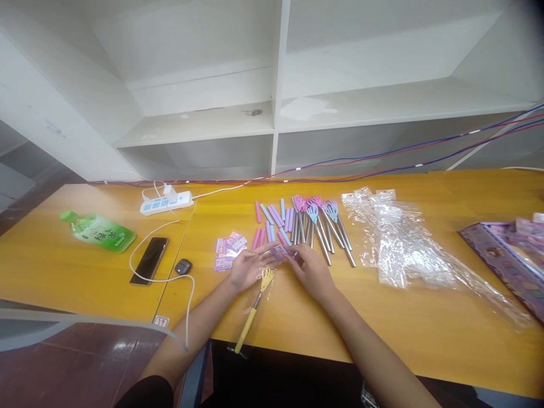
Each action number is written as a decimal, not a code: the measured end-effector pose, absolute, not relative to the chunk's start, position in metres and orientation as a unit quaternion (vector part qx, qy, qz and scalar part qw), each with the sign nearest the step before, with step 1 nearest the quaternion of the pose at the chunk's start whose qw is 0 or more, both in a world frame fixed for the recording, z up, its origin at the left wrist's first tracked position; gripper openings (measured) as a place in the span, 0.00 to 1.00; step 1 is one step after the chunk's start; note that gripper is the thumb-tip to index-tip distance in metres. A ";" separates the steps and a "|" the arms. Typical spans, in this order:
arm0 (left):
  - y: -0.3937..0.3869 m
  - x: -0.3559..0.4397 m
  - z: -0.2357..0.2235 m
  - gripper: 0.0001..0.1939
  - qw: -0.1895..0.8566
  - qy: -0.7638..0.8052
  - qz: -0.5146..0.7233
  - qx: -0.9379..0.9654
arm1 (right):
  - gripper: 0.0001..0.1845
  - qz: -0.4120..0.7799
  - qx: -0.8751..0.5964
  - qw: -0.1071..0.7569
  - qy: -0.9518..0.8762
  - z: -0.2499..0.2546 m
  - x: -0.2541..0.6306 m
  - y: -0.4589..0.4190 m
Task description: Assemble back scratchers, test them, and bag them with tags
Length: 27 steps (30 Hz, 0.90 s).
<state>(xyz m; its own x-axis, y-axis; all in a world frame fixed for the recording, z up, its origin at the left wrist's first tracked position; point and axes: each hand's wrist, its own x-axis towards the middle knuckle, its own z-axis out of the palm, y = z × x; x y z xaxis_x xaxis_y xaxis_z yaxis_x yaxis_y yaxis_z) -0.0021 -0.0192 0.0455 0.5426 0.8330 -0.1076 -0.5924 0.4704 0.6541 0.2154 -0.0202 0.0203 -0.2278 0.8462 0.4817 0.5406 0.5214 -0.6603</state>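
Observation:
My right hand (313, 273) pinches a small purple printed card (279, 252) between thumb and fingers. The palm of my left hand (249, 269) is turned up, its fingers stretched out at the card's left edge; its thumb stands apart from the card. Just below that hand lies a yellow back scratcher (250, 317) with a hand-shaped head, in a clear plastic sleeve. Several more printed cards (227, 252) lie loosely piled left of my left hand. Beyond my hands are back scratchers (325, 224) with metal rods and pink, blue or purple heads, beside pink, blue and purple tubes (275, 215).
Clear plastic sleeves (395, 249) spread over the table's right side, near a purple printed box (501, 260). At left are a green bottle (104, 231), a phone (149, 260), a black earbud case (183, 266), a power strip (166, 203) and a white cable (194, 297). White shelving (275, 113) stands behind.

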 end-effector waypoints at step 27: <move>-0.018 -0.004 0.043 0.33 0.857 0.210 0.410 0.232 | 0.12 0.253 -0.429 0.467 -0.731 0.027 0.222 -0.016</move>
<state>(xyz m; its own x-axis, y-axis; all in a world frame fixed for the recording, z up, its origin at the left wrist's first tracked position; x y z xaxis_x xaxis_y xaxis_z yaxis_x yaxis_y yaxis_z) -0.0036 -0.0182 0.0433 0.5760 0.7996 -0.1702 -0.6049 0.5569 0.5691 0.2222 -0.0163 0.0266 -0.1964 0.8629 0.4656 0.3909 0.5044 -0.7699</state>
